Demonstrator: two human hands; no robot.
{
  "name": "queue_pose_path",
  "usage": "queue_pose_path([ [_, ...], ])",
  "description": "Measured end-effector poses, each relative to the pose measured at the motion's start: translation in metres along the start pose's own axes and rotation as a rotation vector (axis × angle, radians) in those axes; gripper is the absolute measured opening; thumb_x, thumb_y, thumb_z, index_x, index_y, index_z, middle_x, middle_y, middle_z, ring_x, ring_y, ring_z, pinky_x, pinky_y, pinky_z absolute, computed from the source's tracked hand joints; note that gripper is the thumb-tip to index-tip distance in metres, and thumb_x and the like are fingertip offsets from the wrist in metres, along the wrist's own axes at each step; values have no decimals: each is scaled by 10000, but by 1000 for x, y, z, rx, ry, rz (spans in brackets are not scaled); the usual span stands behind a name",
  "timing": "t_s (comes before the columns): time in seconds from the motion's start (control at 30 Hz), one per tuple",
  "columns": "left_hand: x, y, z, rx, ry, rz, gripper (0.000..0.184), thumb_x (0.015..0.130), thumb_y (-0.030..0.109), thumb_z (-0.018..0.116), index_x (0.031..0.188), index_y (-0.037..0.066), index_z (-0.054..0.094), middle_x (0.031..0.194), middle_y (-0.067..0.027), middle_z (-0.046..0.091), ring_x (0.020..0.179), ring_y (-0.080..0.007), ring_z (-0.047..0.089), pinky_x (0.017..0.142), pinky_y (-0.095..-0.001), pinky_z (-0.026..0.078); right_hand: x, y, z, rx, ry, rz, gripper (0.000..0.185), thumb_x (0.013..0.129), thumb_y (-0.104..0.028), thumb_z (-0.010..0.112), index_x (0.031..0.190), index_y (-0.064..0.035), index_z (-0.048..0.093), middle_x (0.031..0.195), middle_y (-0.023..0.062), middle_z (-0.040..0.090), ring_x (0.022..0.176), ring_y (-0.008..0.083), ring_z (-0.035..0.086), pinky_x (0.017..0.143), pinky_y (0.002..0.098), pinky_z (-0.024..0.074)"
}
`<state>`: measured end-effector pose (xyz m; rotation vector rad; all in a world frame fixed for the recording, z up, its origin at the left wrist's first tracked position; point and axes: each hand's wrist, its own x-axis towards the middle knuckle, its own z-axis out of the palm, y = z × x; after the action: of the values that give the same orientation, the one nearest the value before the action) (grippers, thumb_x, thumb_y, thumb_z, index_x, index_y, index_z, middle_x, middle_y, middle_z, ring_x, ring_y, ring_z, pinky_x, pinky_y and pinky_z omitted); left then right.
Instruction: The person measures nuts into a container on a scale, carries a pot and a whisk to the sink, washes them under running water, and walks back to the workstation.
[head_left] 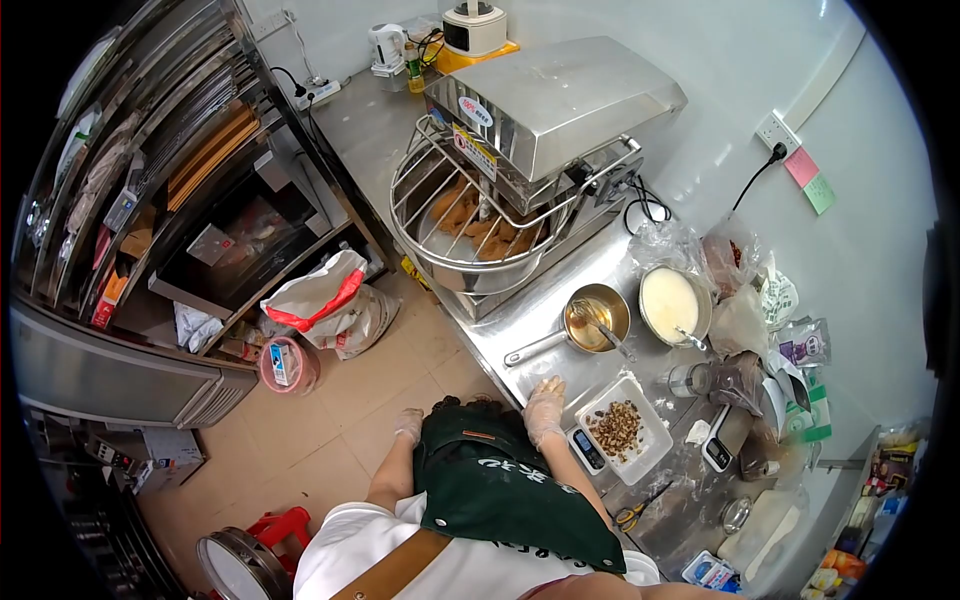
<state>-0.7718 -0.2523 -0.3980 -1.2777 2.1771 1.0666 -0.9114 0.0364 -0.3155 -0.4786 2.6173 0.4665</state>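
My right hand [545,408], in a clear glove, rests with its fingers spread on the steel table's edge [482,352] and holds nothing. Beside it lie a saucepan [598,318] with a whisk in amber liquid and a white tray [648,440] of chopped brown pieces on a scale [586,452]. My left hand [409,424], also gloved, hangs at my side by the dark green apron [500,480]; its fingers are too small to read clearly. Ahead, a mixer [550,100] has brown dough [490,235] in its bowl behind a wire guard.
A bowl of pale batter [670,303], plastic bags [740,325], a second scale [722,445] and scissors [640,508] are on the right. To the left are a tray rack [150,130], a white-and-red sack [335,305], a pink bucket [288,365] and a red stool [283,530].
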Motion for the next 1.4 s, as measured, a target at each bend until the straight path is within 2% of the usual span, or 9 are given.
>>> queue_pose_path([
  [0.63,5,-3,1,54,-36,32,390,881,356,535,1096,64,677,1188,-192,624,1135,-342,581,947,-392,461,-11,2,-20,73,-15,31,554,959,-199,371,1442,66,311,1505,303,255,1378,491,261,1087,508,302],
  [0.97,7,-4,3,63,-38,19,399,878,367,538,1109,72,673,1208,-187,615,1157,-336,568,967,-385,452,-1,0,3,-3,17,6,542,961,-199,369,1441,51,331,1503,298,267,1371,487,281,1053,493,338],
  [1.4,2,-2,2,55,-26,23,402,881,367,527,1093,58,675,1211,-190,615,1162,-335,562,982,-385,440,-6,1,-5,10,6,9,550,964,-216,378,1440,55,329,1502,295,272,1367,495,280,1049,498,342],
])
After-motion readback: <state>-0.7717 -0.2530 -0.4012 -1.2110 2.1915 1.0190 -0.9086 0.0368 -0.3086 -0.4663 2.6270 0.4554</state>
